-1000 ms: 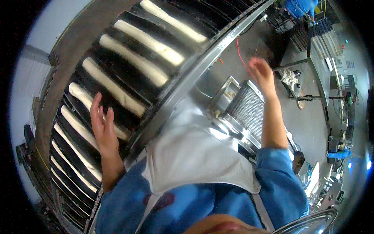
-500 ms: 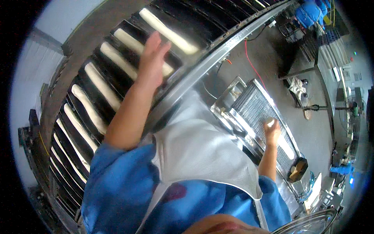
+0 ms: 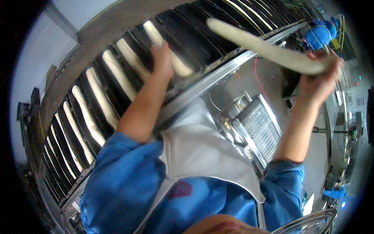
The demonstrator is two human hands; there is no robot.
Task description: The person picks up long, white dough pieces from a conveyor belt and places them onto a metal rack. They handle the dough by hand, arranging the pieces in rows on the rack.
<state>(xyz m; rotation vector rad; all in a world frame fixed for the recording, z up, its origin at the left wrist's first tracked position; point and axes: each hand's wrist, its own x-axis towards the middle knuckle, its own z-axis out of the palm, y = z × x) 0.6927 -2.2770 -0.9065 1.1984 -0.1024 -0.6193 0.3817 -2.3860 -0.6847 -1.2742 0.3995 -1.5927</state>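
Observation:
My right hand is raised at the upper right, its fingers closed around one end of a long, pale dough stick. The free end of the stick reaches left over the edge of the black trays and looks blurred by motion. My left hand is at the dough strip in the trays, partly covering it. Its fingers look stretched out, with nothing seen held in them. Several more dough strips lie in side-by-side black grooved trays, one to a groove.
A metal rail runs along the trays' near side. To the right stands a small conveyor with a mesh belt in a metal frame. Beyond it, a person in blue is at the far upper right. A red cord hangs by the rail.
My right hand has swung up and away from the mesh conveyor, carrying the dough stick toward the trays. My left hand has shifted slightly right onto the dough strip.

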